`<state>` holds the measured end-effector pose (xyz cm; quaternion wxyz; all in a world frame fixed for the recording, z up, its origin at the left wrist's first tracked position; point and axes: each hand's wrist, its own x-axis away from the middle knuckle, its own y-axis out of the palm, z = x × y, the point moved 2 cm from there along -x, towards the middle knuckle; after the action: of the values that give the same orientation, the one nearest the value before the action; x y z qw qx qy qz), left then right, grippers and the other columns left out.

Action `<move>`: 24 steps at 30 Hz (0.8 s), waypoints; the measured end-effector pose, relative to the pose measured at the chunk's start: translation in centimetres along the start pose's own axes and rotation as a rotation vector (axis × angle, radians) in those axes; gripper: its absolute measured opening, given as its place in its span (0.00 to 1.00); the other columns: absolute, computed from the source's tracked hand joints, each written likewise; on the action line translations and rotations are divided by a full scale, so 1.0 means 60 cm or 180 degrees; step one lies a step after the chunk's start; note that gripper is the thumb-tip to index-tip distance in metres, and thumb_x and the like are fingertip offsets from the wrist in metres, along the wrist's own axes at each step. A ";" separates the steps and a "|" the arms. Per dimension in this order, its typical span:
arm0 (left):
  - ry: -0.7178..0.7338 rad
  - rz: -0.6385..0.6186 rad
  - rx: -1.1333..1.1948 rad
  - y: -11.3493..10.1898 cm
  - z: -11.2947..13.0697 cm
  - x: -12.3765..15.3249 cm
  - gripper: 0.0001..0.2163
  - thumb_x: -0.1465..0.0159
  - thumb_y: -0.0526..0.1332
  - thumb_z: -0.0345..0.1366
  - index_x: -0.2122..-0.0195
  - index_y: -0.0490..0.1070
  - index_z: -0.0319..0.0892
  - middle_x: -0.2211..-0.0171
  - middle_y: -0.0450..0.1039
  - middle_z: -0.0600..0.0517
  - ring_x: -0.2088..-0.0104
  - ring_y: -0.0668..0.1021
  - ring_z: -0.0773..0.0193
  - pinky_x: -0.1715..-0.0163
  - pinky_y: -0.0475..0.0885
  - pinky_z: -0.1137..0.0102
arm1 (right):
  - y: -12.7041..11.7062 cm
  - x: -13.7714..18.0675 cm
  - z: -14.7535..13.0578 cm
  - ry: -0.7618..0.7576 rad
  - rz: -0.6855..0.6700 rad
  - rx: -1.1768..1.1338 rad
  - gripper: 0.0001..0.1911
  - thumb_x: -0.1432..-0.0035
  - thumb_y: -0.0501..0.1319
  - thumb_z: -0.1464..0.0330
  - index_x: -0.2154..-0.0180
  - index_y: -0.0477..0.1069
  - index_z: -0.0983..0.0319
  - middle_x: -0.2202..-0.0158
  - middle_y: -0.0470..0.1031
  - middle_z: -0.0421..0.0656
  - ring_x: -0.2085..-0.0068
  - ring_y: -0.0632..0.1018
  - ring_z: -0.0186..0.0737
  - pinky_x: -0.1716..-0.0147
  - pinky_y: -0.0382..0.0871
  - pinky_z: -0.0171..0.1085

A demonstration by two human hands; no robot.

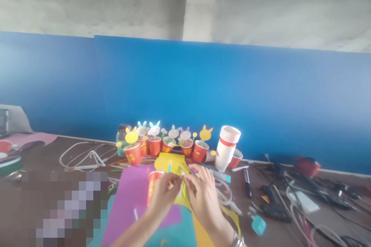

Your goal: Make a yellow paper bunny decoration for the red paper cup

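My left hand [165,192] and my right hand [204,195] meet over the middle of the desk, thumbs and fingers pinched together. Between the fingertips is something small and pale, too blurred to name. A red paper cup [151,187] with yellow print stands just left of my left hand, partly hidden by it. Below and behind the hands lie a yellow paper sheet [168,161], a purple sheet [127,197] and a teal sheet [176,235]. A row of red cups, such as one cup [133,154], holds animal-shaped paper cutouts like a yellow one [205,134].
Right of the row stands a stack of white paper cups [224,154]. A marker [247,183], a black glue gun [274,204], a teal block [258,225] and tangled cables lie at right. White cable [92,158] coils at left. A blue partition [185,85] rises behind the desk.
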<state>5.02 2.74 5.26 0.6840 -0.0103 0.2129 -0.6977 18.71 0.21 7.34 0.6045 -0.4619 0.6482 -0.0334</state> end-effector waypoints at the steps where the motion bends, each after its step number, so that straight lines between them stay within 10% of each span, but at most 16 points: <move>1: 0.0098 0.0029 -0.0097 0.000 0.001 0.001 0.11 0.42 0.55 0.40 0.77 0.71 0.41 0.76 0.73 0.51 0.72 0.72 0.61 0.70 0.63 0.70 | 0.001 0.000 0.000 -0.0010 -0.0031 0.0010 0.08 0.39 0.56 0.74 0.64 0.73 0.58 0.56 0.72 0.48 0.55 0.73 0.48 0.59 0.66 0.46; 24: 0.0493 -0.0185 -0.0306 0.003 0.013 0.006 0.09 0.39 0.55 0.34 0.77 0.65 0.44 0.74 0.72 0.50 0.68 0.72 0.58 0.66 0.63 0.67 | -0.003 -0.014 0.018 0.0173 -0.0626 -0.0646 0.09 0.40 0.54 0.74 0.70 0.69 0.60 0.59 0.72 0.47 0.56 0.73 0.46 0.58 0.68 0.45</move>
<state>5.39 2.17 5.82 0.6436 0.0046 0.2980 -0.7049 19.56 1.21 7.77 0.5307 -0.5808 0.6160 -0.0393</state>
